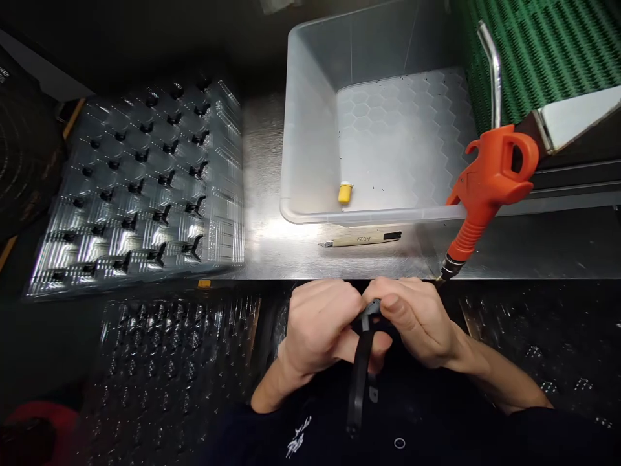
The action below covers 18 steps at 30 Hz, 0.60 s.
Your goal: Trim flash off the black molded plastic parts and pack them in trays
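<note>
Brushed-metal desk point(264, 129) runs across ctr. Clear moulded-plastic tray point(228, 194), 9–10 o'clock: rows of black forked pcs point(194, 247) show there, so that lot's prob. done, tho' can't tell if same type as the held one. Translucent plastic bin point(310, 129), 1 o'clock. Orange air gun w/ bent metal nozzle point(490, 175), 2–3 o'clock, at bin's rim. L hand point(317, 323) & R hand point(417, 317), 5–6 o'clock: fingers of both grasping long narrow black part w/ grey end point(359, 382), nearside of desk edge; prob. mid-work, not set down yet. Cream pen-shaped tool point(361, 239), ctr, idle. Small yellow plug point(345, 193) in bin.
</note>
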{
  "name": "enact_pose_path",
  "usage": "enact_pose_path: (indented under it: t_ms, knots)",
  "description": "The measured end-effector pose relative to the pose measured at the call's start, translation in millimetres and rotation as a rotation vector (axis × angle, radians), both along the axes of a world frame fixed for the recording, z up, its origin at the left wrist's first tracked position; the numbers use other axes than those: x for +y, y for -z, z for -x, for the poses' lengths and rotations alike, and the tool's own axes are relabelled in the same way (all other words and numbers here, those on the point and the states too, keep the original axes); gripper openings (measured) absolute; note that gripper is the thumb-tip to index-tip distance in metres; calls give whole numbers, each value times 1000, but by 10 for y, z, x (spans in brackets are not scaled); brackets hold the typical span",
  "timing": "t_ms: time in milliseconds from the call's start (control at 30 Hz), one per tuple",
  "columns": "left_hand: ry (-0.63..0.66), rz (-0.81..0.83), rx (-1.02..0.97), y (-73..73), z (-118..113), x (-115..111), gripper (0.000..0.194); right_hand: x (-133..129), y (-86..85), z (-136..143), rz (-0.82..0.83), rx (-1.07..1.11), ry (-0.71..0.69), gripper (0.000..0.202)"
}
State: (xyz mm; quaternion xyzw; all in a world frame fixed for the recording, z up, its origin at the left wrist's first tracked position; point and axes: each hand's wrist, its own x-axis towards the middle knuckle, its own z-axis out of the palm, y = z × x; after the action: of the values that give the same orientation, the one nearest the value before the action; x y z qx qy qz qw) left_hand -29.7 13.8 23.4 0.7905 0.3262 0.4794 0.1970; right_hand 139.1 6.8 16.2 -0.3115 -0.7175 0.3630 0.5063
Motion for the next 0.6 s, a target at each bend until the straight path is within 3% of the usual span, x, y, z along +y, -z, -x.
enact_pose_path:
  t_ms: [167,367,600]
  knots:
    - [85,-82,115,42,49,89,58,41,10,-44,41,-7,-42,59]
    - [51,-262,165,48,59,122,60,45,24,-63,124,4,-162,54]
    - [89,-218,123,68,68,105,54,-23,69,-36,226,81,-183,54]
